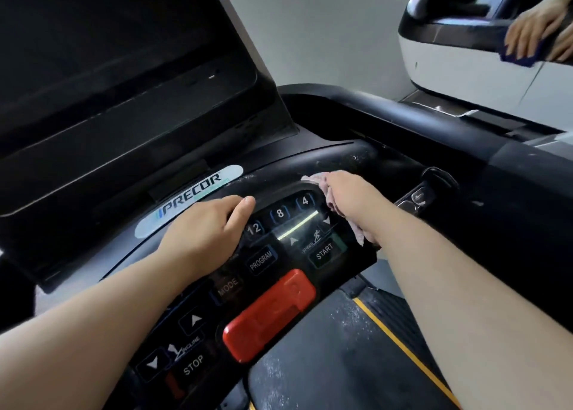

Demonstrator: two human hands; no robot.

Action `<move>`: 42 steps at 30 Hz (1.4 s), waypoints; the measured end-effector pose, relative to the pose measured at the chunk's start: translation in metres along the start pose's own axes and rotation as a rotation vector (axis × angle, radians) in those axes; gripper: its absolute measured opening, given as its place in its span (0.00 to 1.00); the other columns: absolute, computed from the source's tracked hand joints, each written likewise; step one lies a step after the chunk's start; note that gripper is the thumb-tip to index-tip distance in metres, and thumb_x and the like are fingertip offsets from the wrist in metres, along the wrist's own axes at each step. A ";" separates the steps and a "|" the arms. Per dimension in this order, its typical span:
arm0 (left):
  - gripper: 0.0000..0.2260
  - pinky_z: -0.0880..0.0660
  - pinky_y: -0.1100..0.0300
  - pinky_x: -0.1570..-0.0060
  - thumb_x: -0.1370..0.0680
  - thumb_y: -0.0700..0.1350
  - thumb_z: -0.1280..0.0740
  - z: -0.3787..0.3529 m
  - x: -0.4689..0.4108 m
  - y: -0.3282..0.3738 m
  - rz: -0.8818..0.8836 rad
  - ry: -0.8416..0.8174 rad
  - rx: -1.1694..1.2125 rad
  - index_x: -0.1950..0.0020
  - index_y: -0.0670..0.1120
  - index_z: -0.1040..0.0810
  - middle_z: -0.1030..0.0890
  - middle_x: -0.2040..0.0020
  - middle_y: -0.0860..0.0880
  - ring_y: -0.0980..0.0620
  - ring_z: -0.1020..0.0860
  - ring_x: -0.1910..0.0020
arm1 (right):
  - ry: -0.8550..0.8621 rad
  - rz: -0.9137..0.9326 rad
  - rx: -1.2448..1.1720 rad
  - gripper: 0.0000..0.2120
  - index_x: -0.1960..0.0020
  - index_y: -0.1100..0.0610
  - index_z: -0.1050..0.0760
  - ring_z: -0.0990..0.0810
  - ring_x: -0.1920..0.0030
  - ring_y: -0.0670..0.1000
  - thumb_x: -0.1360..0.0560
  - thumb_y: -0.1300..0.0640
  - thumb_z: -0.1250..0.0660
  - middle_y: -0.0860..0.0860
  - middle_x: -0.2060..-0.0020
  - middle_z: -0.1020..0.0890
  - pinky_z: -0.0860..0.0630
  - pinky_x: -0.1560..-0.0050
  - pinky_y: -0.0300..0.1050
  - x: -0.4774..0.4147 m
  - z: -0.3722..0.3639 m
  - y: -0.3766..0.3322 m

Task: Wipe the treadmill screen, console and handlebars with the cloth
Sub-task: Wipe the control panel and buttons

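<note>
Above the red button (269, 315), the right hand (350, 199) has its grip clamped on a pink cloth (312, 179) against the handlebar (375, 158). The left hand (201, 233) rests beside the 12 key (254, 228), its grip seemingly loose.

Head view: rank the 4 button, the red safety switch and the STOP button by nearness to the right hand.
1. The 4 button, just left of the right hand.
2. The red safety switch, farther down, in the middle.
3. The STOP button, lower left, farthest.

Gym, Precor treadmill console (279, 254), second machine (465, 68) alongside, plain wall (325, 22)
</note>
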State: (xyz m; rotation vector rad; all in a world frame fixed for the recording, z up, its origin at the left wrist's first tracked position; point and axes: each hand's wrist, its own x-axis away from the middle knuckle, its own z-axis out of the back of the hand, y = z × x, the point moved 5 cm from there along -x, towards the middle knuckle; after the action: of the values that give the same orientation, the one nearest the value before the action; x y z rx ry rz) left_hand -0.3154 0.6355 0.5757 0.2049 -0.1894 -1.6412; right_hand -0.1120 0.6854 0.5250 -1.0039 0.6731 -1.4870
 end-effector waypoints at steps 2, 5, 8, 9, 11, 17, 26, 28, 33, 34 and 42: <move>0.21 0.31 0.59 0.63 0.19 0.60 0.50 0.000 0.000 -0.002 -0.012 0.000 0.020 0.63 0.48 0.30 0.24 0.69 0.52 0.58 0.27 0.66 | -0.002 -0.023 0.053 0.19 0.67 0.48 0.38 0.29 0.63 0.50 0.20 0.65 0.46 0.49 0.67 0.30 0.33 0.68 0.35 -0.003 0.002 0.009; 0.20 0.33 0.61 0.66 0.21 0.63 0.49 -0.001 0.001 -0.005 -0.015 0.015 0.050 0.61 0.54 0.26 0.23 0.69 0.54 0.61 0.26 0.66 | -0.050 -0.072 0.177 0.10 0.57 0.59 0.24 0.24 0.58 0.56 0.23 0.65 0.42 0.53 0.65 0.26 0.27 0.59 0.42 -0.004 -0.003 -0.002; 0.19 0.32 0.63 0.64 0.21 0.62 0.47 0.002 0.000 -0.008 -0.003 0.067 0.120 0.60 0.53 0.25 0.22 0.69 0.56 0.62 0.26 0.65 | -0.024 0.020 0.258 0.04 0.58 0.59 0.27 0.25 0.58 0.56 0.27 0.67 0.37 0.52 0.66 0.27 0.28 0.60 0.43 -0.006 -0.003 -0.042; 0.17 0.31 0.62 0.64 0.21 0.62 0.46 0.002 0.000 -0.009 -0.018 0.088 0.146 0.60 0.54 0.26 0.23 0.68 0.59 0.62 0.25 0.64 | -0.020 0.047 0.274 0.05 0.54 0.60 0.27 0.24 0.55 0.57 0.28 0.67 0.36 0.54 0.63 0.25 0.28 0.59 0.44 -0.006 -0.006 -0.053; 0.10 0.29 0.62 0.60 0.22 0.63 0.43 0.001 0.002 -0.012 -0.048 0.136 0.208 0.53 0.60 0.26 0.22 0.62 0.65 0.66 0.25 0.59 | -0.072 0.094 0.242 0.05 0.49 0.59 0.29 0.26 0.52 0.56 0.24 0.61 0.40 0.55 0.54 0.24 0.31 0.56 0.46 -0.006 -0.018 -0.077; 0.31 0.29 0.63 0.41 0.28 0.61 0.30 0.005 -0.013 -0.007 -0.023 0.050 0.619 0.30 0.71 0.41 0.31 0.35 0.63 0.64 0.28 0.40 | -0.113 -0.006 -0.219 0.09 0.47 0.58 0.24 0.22 0.48 0.54 0.21 0.59 0.42 0.54 0.49 0.18 0.25 0.45 0.51 -0.013 -0.032 -0.092; 0.10 0.25 0.64 0.53 0.18 0.51 0.41 0.001 -0.053 0.000 -0.128 -0.328 0.258 0.43 0.60 0.22 0.16 0.51 0.55 0.55 0.19 0.54 | 0.400 -0.073 -0.368 0.11 0.57 0.46 0.23 0.19 0.51 0.49 0.26 0.58 0.42 0.48 0.57 0.17 0.24 0.41 0.54 0.007 0.015 -0.031; 0.11 0.27 0.62 0.51 0.19 0.47 0.41 0.004 -0.038 -0.022 -0.150 -0.447 0.126 0.41 0.59 0.25 0.17 0.48 0.56 0.55 0.21 0.51 | 0.353 -0.071 -0.315 0.10 0.54 0.46 0.24 0.20 0.55 0.47 0.25 0.59 0.41 0.47 0.58 0.17 0.22 0.46 0.49 0.018 -0.001 -0.020; 0.07 0.25 0.63 0.58 0.19 0.51 0.43 0.017 -0.043 -0.002 -0.162 -0.539 0.371 0.46 0.60 0.27 0.18 0.58 0.55 0.59 0.19 0.62 | 0.408 0.064 -0.025 0.07 0.49 0.46 0.28 0.26 0.48 0.45 0.21 0.57 0.43 0.41 0.52 0.23 0.33 0.51 0.40 0.034 -0.026 -0.019; 0.10 0.25 0.62 0.57 0.19 0.49 0.42 0.017 -0.051 0.009 -0.236 -0.453 0.339 0.41 0.64 0.31 0.18 0.56 0.56 0.59 0.20 0.61 | 0.427 0.084 0.004 0.07 0.50 0.46 0.29 0.27 0.48 0.46 0.21 0.57 0.43 0.41 0.53 0.24 0.34 0.50 0.42 0.035 -0.028 -0.020; 0.16 0.23 0.56 0.56 0.26 0.44 0.44 -0.016 -0.091 0.011 -0.455 -0.621 -0.312 0.44 0.55 0.22 0.19 0.48 0.51 0.49 0.21 0.57 | 0.422 0.094 0.084 0.11 0.41 0.46 0.28 0.28 0.42 0.46 0.19 0.52 0.46 0.41 0.47 0.24 0.32 0.45 0.44 0.039 -0.033 -0.015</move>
State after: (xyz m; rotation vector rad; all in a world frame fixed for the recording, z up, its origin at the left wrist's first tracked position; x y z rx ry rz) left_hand -0.2942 0.7250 0.5640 -0.5458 -0.3704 -2.1234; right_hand -0.1466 0.6455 0.5310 -0.5874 0.9345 -1.6447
